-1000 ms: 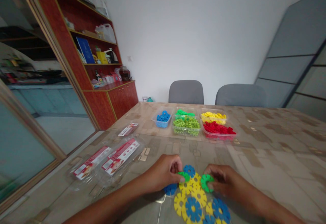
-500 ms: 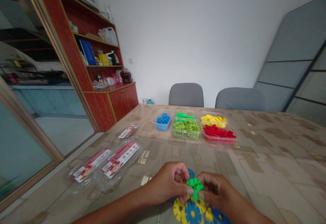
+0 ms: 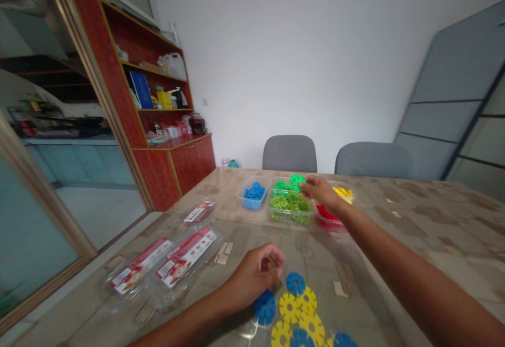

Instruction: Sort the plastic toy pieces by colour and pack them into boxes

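My right hand (image 3: 317, 189) reaches out over the plastic tubs and pinches a bright green snowflake disc (image 3: 297, 181) by its edge. Below that disc, a clear tub holds more bright green discs (image 3: 281, 186). Near me, my left hand (image 3: 258, 273) hovers low over the table with its fingers curled in; whether anything is inside them is hidden. Just under it lies a blue snowflake disc (image 3: 264, 307). To its right, several yellow discs (image 3: 290, 307) and blue discs (image 3: 295, 283) lie close together, some overlapping, down to the bottom edge.
Lime green pieces (image 3: 290, 205) fill the tub in front. Tubs with blue discs (image 3: 253, 194), yellow discs (image 3: 344, 193) and red pieces (image 3: 329, 217) stand alongside, the last two partly behind my right arm. Clear plastic lids (image 3: 187, 257) with labels lie at left. Two grey chairs (image 3: 290, 153) stand behind.
My right hand has gone from beside my left hand out to the tubs, with a green disc in it. My left hand has stayed near the discs, now without the green piece visible.
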Motion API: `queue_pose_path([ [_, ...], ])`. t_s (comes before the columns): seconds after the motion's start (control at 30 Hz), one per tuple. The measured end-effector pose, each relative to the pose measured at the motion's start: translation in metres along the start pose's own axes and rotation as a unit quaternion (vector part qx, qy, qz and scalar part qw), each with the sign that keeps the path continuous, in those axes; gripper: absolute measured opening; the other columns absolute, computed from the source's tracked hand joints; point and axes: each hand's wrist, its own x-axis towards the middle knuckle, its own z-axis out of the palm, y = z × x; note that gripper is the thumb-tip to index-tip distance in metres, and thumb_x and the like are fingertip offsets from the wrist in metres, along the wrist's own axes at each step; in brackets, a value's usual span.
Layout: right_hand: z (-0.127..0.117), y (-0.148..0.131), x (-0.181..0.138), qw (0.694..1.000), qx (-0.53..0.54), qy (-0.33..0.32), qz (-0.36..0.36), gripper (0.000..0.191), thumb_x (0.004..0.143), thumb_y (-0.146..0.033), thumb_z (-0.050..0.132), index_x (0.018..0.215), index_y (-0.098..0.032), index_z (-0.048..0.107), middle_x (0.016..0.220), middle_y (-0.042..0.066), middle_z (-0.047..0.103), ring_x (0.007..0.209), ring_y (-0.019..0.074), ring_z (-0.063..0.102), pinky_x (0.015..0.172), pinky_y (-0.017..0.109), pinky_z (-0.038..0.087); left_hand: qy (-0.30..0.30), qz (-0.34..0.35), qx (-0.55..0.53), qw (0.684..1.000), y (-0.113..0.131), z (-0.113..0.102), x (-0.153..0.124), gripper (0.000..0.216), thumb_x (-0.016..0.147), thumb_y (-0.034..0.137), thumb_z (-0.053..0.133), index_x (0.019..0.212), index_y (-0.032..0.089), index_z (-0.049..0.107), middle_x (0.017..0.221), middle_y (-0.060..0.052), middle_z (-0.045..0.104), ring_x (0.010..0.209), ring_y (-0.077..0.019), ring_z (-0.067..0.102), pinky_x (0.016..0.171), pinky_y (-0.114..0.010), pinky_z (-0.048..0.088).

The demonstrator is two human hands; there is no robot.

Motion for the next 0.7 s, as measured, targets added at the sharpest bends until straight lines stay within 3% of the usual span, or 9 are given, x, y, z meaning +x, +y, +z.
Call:
queue_pose_path([
  [0.1,-0.004,-0.008,0.021,1.000,-0.022,0.013,0.016,0.023,0.094,-0.035,0.057,0.098,-0.012,0.062,0.090,0.002,0.063,0.073,0.0140,0.061,0.066,0.030,0.053,0.003,-0.003,-0.001,1.000,-0.003,-0.008,-0.001,0.020,0.076,0.028,0.061,0.090,0.015,0.055,0.066,0.002,0.053,0.058,-0.0123,0.050,0.055,-0.024,0.038],
  [0.23,-0.009,0.004,0.001,0.999,-0.028,-0.009,0.024,0.029,0.094,-0.037,0.057,0.111,-0.013,0.060,0.105,0.006,0.062,0.086,0.0184,0.063,0.073,0.034,0.055,0.013,0.000,0.103,0.995,0.009,-0.024,-0.005,0.014,0.074,0.021,0.058,0.087,0.014,0.060,0.069,0.001,0.055,0.062,-0.0130,0.049,0.057,-0.024,0.036],
  [0.37,-0.013,0.024,-0.045,0.997,-0.026,-0.070,0.020,0.030,0.093,-0.042,0.057,0.102,-0.014,0.061,0.093,0.003,0.063,0.074,0.0147,0.061,0.065,0.030,0.052,-0.089,-0.004,0.233,0.968,0.029,-0.041,-0.010,0.021,0.074,0.021,0.065,0.095,0.017,0.066,0.081,0.000,0.058,0.071,-0.0142,0.052,0.062,-0.023,0.038],
  [0.5,-0.017,0.047,-0.108,0.988,-0.012,-0.151,0.011,0.043,0.077,-0.055,0.067,0.091,-0.015,0.063,0.071,0.000,0.058,0.059,0.0127,0.055,0.056,0.026,0.046,-0.194,0.029,0.330,0.924,0.038,-0.046,-0.017,0.038,0.069,0.031,0.077,0.104,0.022,0.065,0.095,-0.002,0.057,0.080,-0.0161,0.054,0.069,-0.024,0.040],
  [0.6,-0.018,0.066,-0.158,0.968,-0.050,-0.248,-0.006,0.028,0.084,-0.044,0.060,0.090,-0.017,0.065,0.072,0.001,0.058,0.062,0.0127,0.051,0.055,0.023,0.038,-0.207,0.030,0.358,0.910,0.037,-0.042,-0.020,0.043,0.065,0.029,0.080,0.105,0.022,0.063,0.102,-0.001,0.053,0.082,-0.0153,0.053,0.069,-0.023,0.040],
  [0.7,-0.014,0.077,-0.194,0.957,-0.097,-0.271,-0.024,0.019,0.081,-0.029,0.064,0.098,-0.020,0.064,0.084,0.002,0.060,0.071,0.0145,0.053,0.059,0.023,0.038,-0.192,0.014,0.369,0.909,0.036,-0.037,-0.022,0.043,0.062,0.025,0.081,0.100,0.021,0.061,0.099,0.001,0.051,0.082,-0.0143,0.052,0.066,-0.022,0.039],
])
